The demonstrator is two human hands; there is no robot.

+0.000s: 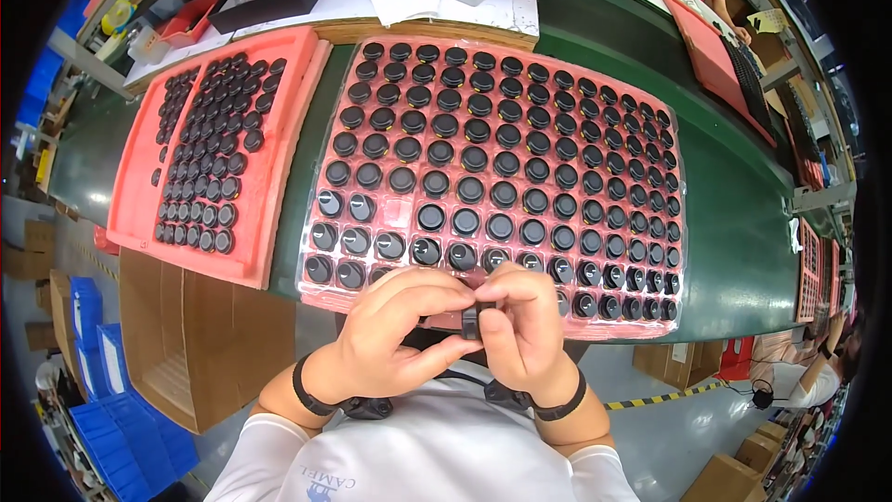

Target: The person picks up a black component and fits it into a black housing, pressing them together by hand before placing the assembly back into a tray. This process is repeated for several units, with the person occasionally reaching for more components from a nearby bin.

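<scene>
Green conveyor tabletop (734,223) is running across a busy workshop, with cardboard boxes (200,344) and blue crates (102,381) sitting on the floor below. Both hands are meeting at its near edge: the left hand (400,330) and right hand (525,321) are pinching a small black round knob (471,321) between closed fingers. Just beyond them, a pink tray (641,70) is lying full of matching knobs, with a second pink foam tray (269,177) lying to its left.
</scene>
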